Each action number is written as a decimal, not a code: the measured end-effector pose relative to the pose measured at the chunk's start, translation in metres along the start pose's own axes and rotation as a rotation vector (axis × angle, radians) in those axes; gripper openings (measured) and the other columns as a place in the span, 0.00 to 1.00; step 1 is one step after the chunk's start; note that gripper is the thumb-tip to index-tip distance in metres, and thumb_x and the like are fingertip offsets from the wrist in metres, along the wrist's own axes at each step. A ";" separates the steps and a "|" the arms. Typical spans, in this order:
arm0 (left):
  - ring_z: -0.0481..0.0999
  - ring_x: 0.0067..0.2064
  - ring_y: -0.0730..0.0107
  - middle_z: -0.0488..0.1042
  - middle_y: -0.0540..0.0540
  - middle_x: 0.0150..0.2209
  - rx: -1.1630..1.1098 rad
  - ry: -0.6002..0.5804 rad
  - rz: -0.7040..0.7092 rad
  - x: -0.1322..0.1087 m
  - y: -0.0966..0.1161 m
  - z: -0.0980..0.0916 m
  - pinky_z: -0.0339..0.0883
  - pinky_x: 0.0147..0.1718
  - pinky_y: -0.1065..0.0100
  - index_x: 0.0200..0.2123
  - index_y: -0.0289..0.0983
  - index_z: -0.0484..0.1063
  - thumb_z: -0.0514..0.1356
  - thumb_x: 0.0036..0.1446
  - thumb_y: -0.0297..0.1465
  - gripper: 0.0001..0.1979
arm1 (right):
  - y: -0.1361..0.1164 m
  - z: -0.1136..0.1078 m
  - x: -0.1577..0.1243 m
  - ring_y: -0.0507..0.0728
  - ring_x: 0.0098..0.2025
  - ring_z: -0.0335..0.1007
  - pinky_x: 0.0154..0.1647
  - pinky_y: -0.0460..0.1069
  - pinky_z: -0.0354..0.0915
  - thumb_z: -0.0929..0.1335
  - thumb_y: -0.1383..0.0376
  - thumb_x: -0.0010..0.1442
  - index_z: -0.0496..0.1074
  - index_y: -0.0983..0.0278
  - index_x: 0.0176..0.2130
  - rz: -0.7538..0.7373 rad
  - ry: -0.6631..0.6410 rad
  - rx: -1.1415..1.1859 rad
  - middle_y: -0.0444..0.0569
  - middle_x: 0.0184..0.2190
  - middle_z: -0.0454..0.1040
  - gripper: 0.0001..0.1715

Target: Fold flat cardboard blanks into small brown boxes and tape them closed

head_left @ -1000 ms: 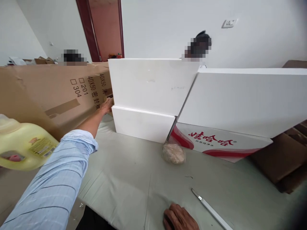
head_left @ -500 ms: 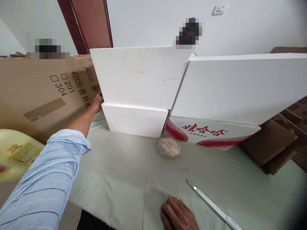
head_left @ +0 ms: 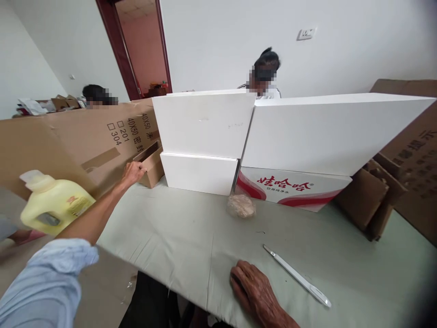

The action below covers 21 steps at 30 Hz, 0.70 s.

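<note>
My left hand (head_left: 134, 172) reaches out at the left and pinches the near edge of a small open-topped cardboard box (head_left: 154, 169). That box stands on the cloth-covered table, between a large carton and the stacked white boxes. My right hand (head_left: 254, 291) rests on the table at the front, its fingers curled together and nothing visible in them. To its right lies a white-handled slim knife (head_left: 297, 275), not touched. A clear plastic bag with pale, grainy contents (head_left: 241, 206) sits before the boxes.
White boxes (head_left: 201, 123) are stacked across the back, one over a red-and-white printed carton (head_left: 290, 189). A large brown carton (head_left: 71, 132) and a yellow jug (head_left: 59, 200) are at the left. Folded cardboard (head_left: 365, 196) stands at the right. Two people are behind the boxes.
My left hand has drawn the small cardboard box toward me, out from beside the white boxes, and it now shows. The view has shifted. My right hand stays resting on the table.
</note>
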<state>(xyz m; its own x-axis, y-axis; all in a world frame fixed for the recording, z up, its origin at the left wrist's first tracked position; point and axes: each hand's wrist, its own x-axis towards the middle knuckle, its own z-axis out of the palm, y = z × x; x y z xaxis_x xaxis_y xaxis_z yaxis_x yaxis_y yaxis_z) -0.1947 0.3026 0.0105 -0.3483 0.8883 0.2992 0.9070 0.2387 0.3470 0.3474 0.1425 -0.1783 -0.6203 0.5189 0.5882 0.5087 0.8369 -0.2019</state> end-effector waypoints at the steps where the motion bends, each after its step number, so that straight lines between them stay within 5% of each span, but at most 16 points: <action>1: 0.84 0.46 0.46 0.86 0.36 0.37 0.004 0.014 -0.014 -0.021 -0.006 -0.009 0.71 0.47 0.57 0.32 0.37 0.82 0.61 0.60 0.38 0.13 | 0.000 0.000 0.000 0.56 0.32 0.70 0.35 0.50 0.61 0.63 0.70 0.76 0.67 0.59 0.39 -0.008 -0.002 -0.006 0.46 0.32 0.72 0.11; 7: 0.83 0.38 0.52 0.86 0.40 0.35 -0.045 0.051 0.014 -0.159 -0.022 -0.052 0.72 0.41 0.60 0.27 0.41 0.80 0.60 0.53 0.44 0.15 | 0.005 0.001 0.002 0.55 0.32 0.70 0.36 0.50 0.62 0.62 0.68 0.77 0.69 0.60 0.37 -0.034 -0.025 -0.034 0.48 0.33 0.74 0.14; 12: 0.81 0.36 0.60 0.83 0.44 0.32 -0.157 0.007 0.124 -0.255 -0.016 -0.069 0.72 0.34 0.66 0.26 0.41 0.78 0.59 0.58 0.47 0.18 | 0.007 0.001 0.012 0.57 0.36 0.74 0.39 0.50 0.66 0.63 0.64 0.76 0.72 0.60 0.40 0.046 -0.167 0.049 0.50 0.36 0.77 0.11; 15: 0.79 0.35 0.63 0.81 0.45 0.33 -0.270 -0.036 0.238 -0.295 -0.006 -0.070 0.66 0.25 0.71 0.27 0.41 0.78 0.61 0.62 0.46 0.18 | 0.004 -0.001 0.025 0.57 0.38 0.76 0.42 0.51 0.70 0.64 0.61 0.76 0.74 0.59 0.49 0.141 -0.213 0.157 0.51 0.41 0.78 0.09; 18: 0.80 0.37 0.63 0.81 0.43 0.37 -0.336 -0.073 0.342 -0.320 0.003 -0.068 0.62 0.20 0.74 0.27 0.40 0.78 0.63 0.64 0.43 0.16 | 0.000 -0.003 0.040 0.59 0.43 0.77 0.50 0.55 0.74 0.68 0.56 0.74 0.71 0.58 0.61 0.235 -0.179 0.289 0.55 0.50 0.79 0.20; 21: 0.81 0.42 0.62 0.80 0.42 0.52 -0.446 -0.011 0.388 -0.327 0.003 -0.067 0.75 0.28 0.70 0.39 0.43 0.82 0.68 0.62 0.42 0.10 | -0.001 0.000 0.059 0.64 0.55 0.77 0.57 0.60 0.75 0.72 0.51 0.70 0.63 0.56 0.71 0.314 -0.189 0.431 0.59 0.62 0.75 0.37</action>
<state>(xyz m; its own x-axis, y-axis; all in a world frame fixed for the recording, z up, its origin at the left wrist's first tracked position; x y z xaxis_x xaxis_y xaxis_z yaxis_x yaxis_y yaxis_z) -0.0937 -0.0134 -0.0271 -0.0061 0.8821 0.4710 0.7798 -0.2906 0.5545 0.3101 0.1718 -0.1439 -0.5948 0.7433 0.3063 0.4205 0.6124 -0.6694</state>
